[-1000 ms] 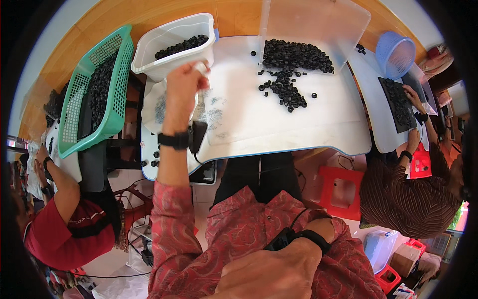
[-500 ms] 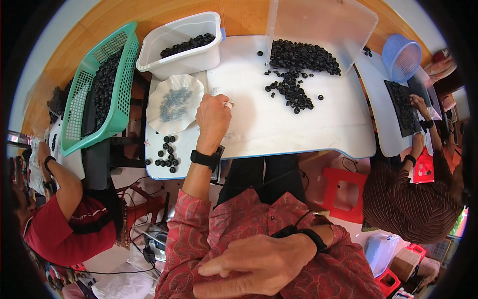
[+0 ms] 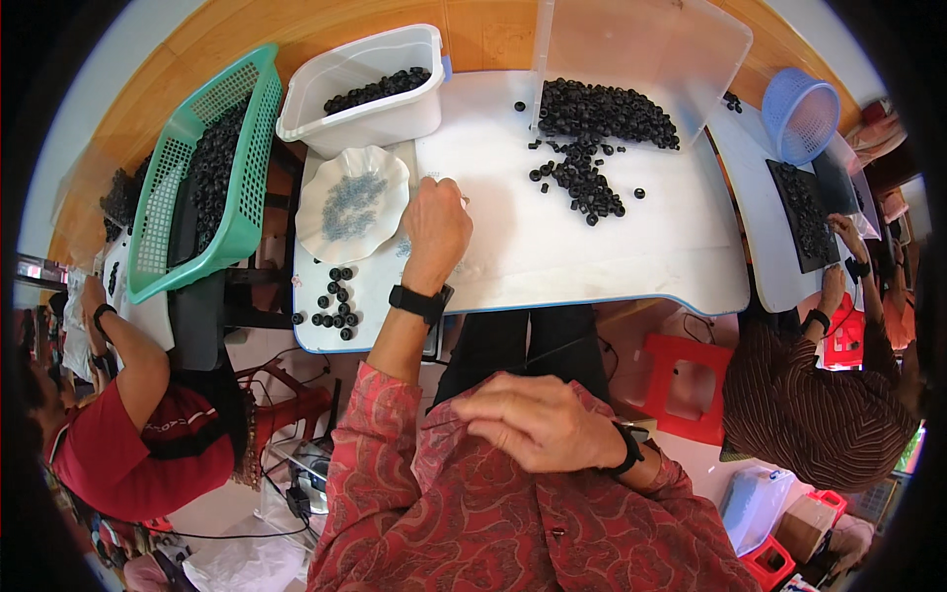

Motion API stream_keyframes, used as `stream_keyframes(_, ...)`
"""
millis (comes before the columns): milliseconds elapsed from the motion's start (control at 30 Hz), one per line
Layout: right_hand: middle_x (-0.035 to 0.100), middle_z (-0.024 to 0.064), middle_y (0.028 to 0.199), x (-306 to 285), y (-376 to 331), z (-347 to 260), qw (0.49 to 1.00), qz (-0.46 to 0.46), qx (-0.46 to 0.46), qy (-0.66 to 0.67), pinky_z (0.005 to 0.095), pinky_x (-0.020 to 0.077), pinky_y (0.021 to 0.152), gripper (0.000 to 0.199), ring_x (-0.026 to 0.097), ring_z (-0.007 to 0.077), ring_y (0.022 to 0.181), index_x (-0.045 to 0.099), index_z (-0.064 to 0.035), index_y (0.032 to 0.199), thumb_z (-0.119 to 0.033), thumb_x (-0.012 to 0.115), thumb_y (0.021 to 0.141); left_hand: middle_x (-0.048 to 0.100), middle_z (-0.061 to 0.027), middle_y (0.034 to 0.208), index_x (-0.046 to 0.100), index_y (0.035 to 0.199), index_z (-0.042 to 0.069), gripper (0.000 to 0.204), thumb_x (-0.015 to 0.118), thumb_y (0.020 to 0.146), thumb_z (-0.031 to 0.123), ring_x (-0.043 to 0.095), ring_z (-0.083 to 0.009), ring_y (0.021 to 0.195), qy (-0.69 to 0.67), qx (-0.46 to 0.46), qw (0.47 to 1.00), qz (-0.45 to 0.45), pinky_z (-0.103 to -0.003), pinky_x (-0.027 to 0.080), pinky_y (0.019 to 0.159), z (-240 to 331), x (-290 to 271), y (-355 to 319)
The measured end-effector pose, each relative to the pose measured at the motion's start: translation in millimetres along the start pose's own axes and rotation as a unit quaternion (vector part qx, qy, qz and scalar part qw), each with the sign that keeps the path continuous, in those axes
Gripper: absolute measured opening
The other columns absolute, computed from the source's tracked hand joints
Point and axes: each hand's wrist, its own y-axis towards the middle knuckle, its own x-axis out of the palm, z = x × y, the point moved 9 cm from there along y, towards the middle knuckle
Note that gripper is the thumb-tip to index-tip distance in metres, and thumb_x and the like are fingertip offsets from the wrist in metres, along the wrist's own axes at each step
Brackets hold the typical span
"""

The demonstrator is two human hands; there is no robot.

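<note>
green mesh basket (image 3: 192,187) of black rings at 10 o'clock. blue basket (image 3: 801,111) at 2 o'clock. red stool (image 3: 681,387) at 4 o'clock. seated person in red shirt (image 3: 148,444) at 8 o'clock.

The left hand (image 3: 435,225) rests on the white tabletop (image 3: 612,247) near its left edge, just beside a white scalloped dish (image 3: 352,203) of small grey pieces, fingers curled. A heap of black rings (image 3: 592,138) lies toward the far edge, a smaller cluster of rings (image 3: 333,306) at the near-left corner. The right hand (image 3: 541,422) lies loosely against the red patterned shirt (image 3: 473,533), below the tabletop's near edge.
</note>
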Motion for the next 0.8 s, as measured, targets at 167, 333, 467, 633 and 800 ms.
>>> stream_keyframes(167,0.064,0.0125,0.086,-56,-19,50,0.967,0.184,0.083,-0.155,0.0283,0.0529,0.062,0.021,0.066,0.019,0.072,0.063,0.0023,0.109,0.003,0.061,0.088,0.06,-0.019,0.092,0.066,0.093,0.004,0.019,0.056,0.077,-0.001,0.061,-0.0381,0.09,-0.093,0.065,0.993,-0.018,-0.044,0.049,0.077,37,-17,-40)
stream_keyframes(333,0.06,0.0095,0.091,-93,-42,80,0.916,0.339,0.117,-0.178,0.0247,0.0524,0.062,0.025,0.062,0.0137,0.07,0.061,0.0007,0.117,0.001,0.057,0.093,0.062,-0.0165,0.09,0.064,0.097,0.003,0.026,0.049,0.079,-0.007,0.06,-0.0307,0.085,-0.325,0.127,0.927,-0.138,-0.035,0.048,0.076,66,-4,-91)
stream_keyframes(467,0.06,0.009,0.093,-97,-47,92,0.922,0.327,0.136,-0.157,0.0239,0.0527,0.062,0.02,0.061,0.0123,0.072,0.063,0.0008,0.112,0.001,0.058,0.093,0.061,-0.0084,0.085,0.064,0.099,0.001,0.019,0.05,0.086,-0.004,0.056,-0.0164,0.073,-0.416,0.057,0.879,-0.224,-0.029,0.046,0.064,72,15,-107)
stream_keyframes(633,0.06,0.0086,0.094,-102,-51,97,0.922,0.338,0.154,-0.113,0.0239,0.0529,0.062,0.015,0.062,0.0125,0.073,0.065,0.0009,0.106,0.001,0.059,0.092,0.059,-0.0034,0.08,0.063,0.099,0.0,0.014,0.051,0.092,0.002,0.051,-0.0089,0.063,-0.434,0.047,0.863,-0.254,-0.025,0.044,0.057,78,29,-107)
stream_keyframes(800,0.06,0.0082,0.094,-113,-58,96,0.917,0.354,0.131,-0.131,0.0227,0.0506,0.062,0.015,0.062,0.0116,0.073,0.065,0.0007,0.103,0.003,0.063,0.089,0.057,-0.0012,0.07,0.063,0.098,0.0,0.014,0.052,0.095,0.007,0.051,-0.0075,0.061,-0.467,0.035,0.84,-0.274,-0.025,0.042,0.054,88,41,-106)
